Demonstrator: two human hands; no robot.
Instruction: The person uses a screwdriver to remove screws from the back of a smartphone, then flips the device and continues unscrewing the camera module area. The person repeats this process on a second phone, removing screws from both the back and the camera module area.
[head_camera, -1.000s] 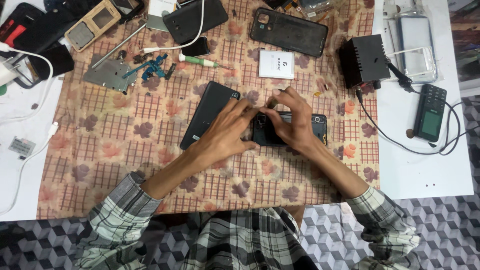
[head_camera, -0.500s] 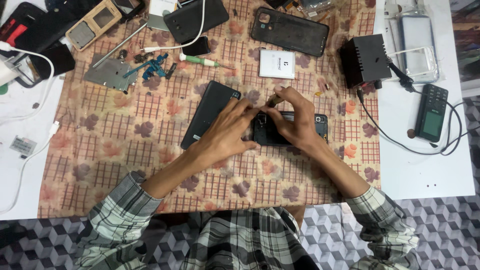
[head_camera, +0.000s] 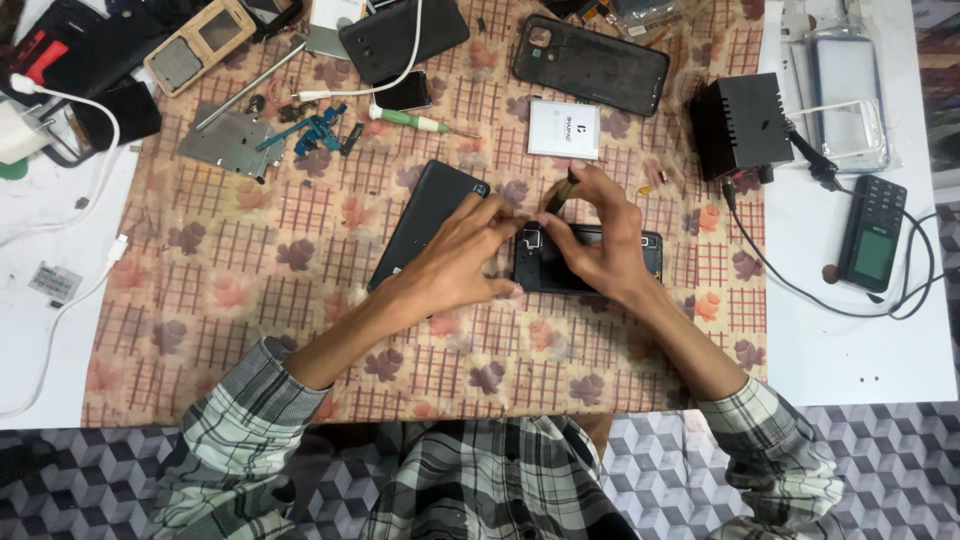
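An opened black phone (head_camera: 645, 255) lies flat on the patterned cloth (head_camera: 240, 290) at the middle of the table. My left hand (head_camera: 455, 265) reaches in from the left, its fingertips pressing on the phone's left end and steadying it. My right hand (head_camera: 605, 240) covers the middle of the phone and pinches a thin dark tool (head_camera: 562, 190), whose tip points down at the phone's upper left corner. A black back cover (head_camera: 425, 215) lies tilted just left of the phone, partly under my left hand.
A white battery (head_camera: 563, 128), a black phone case (head_camera: 590, 62) and a green-handled screwdriver (head_camera: 420, 122) lie behind the hands. A black box (head_camera: 740, 125) with a cable and a keypad phone (head_camera: 873, 235) sit at the right. A metal plate (head_camera: 225, 143) and small parts lie at the back left.
Both hands stay on the phone in almost the same place; only the fingers have shifted slightly.
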